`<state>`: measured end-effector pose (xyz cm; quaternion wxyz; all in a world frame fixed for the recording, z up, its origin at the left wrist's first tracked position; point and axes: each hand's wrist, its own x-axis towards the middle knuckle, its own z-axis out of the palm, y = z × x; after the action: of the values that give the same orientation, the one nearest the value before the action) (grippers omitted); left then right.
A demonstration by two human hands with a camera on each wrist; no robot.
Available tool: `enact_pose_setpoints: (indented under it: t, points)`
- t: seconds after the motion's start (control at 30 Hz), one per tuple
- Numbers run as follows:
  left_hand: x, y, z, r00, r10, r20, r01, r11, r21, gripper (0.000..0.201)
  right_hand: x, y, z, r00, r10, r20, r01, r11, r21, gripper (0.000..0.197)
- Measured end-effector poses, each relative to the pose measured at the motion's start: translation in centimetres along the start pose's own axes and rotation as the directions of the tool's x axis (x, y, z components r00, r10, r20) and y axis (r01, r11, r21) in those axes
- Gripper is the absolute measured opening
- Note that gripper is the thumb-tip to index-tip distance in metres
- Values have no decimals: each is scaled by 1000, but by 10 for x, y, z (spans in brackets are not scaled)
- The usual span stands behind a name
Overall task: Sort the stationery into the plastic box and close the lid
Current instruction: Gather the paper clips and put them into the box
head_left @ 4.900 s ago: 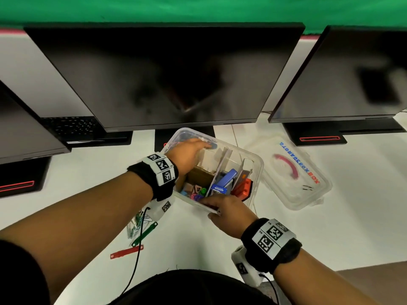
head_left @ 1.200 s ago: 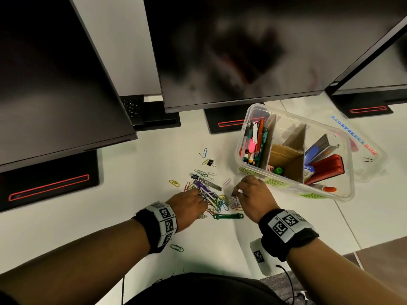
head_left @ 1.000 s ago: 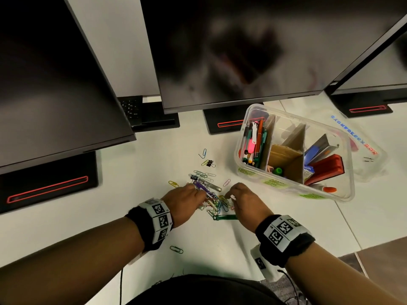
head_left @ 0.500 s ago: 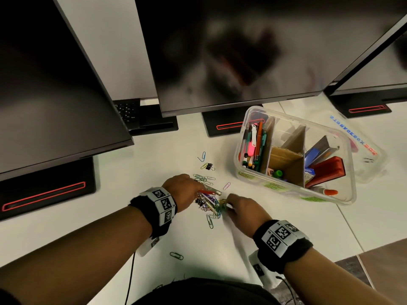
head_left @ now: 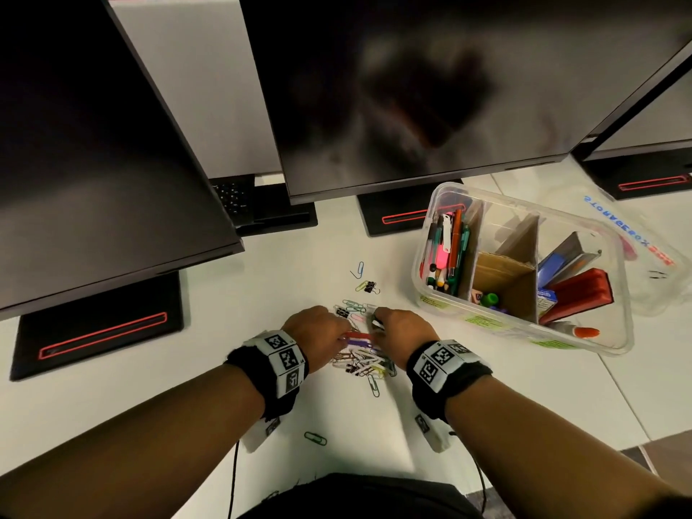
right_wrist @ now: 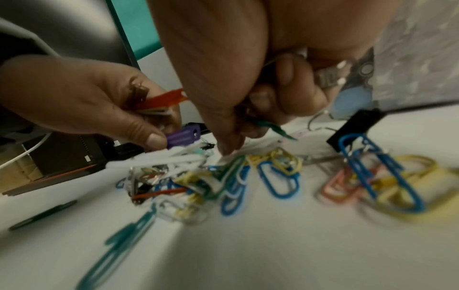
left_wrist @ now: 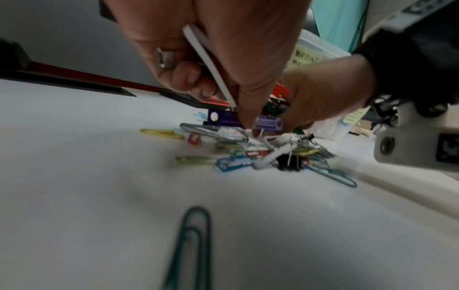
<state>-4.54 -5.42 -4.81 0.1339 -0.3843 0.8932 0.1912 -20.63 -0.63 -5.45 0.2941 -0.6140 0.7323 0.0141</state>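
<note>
A heap of coloured paper clips [head_left: 361, 359] [left_wrist: 273, 155] [right_wrist: 223, 176] lies on the white desk between my hands. My left hand [head_left: 344, 337] [left_wrist: 221, 102] has its fingers curled round a white strip [left_wrist: 208, 60] and a red strip [head_left: 357, 335] [right_wrist: 164, 101], and its thumb touches a purple fastener [head_left: 357, 343] [left_wrist: 223, 119] [right_wrist: 182, 138]. My right hand [head_left: 378, 324] [right_wrist: 246, 125] is curled over the heap and pinches a green piece [right_wrist: 270, 127]. The clear plastic box [head_left: 498, 325] stands open to the right, holding pens, cardboard dividers and a red stapler. Its lid [head_left: 648, 256] lies behind it.
Three dark monitors on black stands hang over the back of the desk. Loose on the desk are a green clip [head_left: 315, 438] [left_wrist: 191, 245] near my left wrist, a blue clip [head_left: 359, 269] and a black binder clip [head_left: 370, 287] further back. The desk edge runs at the lower right.
Both hands have drawn closer together and raked the scattered clips into a tighter heap. The green strip that lay on the desk by my right hand is gone from there.
</note>
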Motion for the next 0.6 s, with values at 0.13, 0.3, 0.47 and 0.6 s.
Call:
enact_pose_setpoints:
  t: [0.13,0.3,0.47,0.6]
  points:
    - [-6,-7,-8,998,-47,-48,44,996,-71,24,-1,-2,0,996,-59,-67,60,998,10,30]
    - [-19,-12,-2,996,-90,-11,88,989,-119,30,2,-15,-1,990,-141,12,141,990,19,34]
    - [-31,-15,2,994,-107,27,110,976,-186,27,9,-26,8,979,-198,59,200,979,-47,32]
    - [-32,-19,5,988,-148,40,153,957,-248,23,9,-26,10,988,-150,29,152,987,-48,27]
